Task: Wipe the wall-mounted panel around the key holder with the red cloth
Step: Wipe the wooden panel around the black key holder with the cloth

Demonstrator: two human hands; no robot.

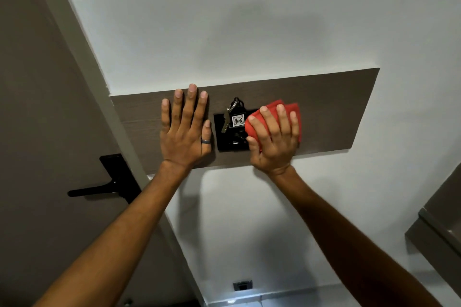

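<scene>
Both forearms are reaching up and forward to the wall. The right hand (273, 136) is spreading its grip flat over the folded red cloth (277, 107), pressing it against the brown panel (331, 112) just right of the black key holder (225, 142), where a key and tag (237, 120) are hanging. The left hand (185, 129) is lying open on the panel just left of the holder, fingers spread, holding nothing, seemingly bracing. Wiping well probably means keeping even palm pressure, skirting the holder's edge without snagging the keys, then working outward toward the panel's far right end.
</scene>
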